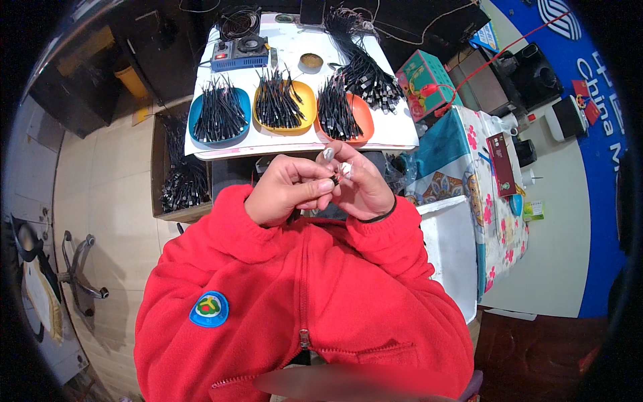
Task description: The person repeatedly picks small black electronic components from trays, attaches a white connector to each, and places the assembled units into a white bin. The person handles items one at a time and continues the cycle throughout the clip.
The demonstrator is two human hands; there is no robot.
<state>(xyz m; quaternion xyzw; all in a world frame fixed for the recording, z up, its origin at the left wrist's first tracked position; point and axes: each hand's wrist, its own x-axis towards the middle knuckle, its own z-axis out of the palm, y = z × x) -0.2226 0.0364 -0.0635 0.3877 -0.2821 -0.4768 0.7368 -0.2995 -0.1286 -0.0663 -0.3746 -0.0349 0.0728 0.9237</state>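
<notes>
Head view: left hand pinches a black cable; I cannot tell if the right hand holds it too.

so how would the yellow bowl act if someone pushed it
The yellow bowl looks low and wide, so it would probably slide rather than tip. Its thin black cables stick up loosely, so some might shift or spill.
</notes>
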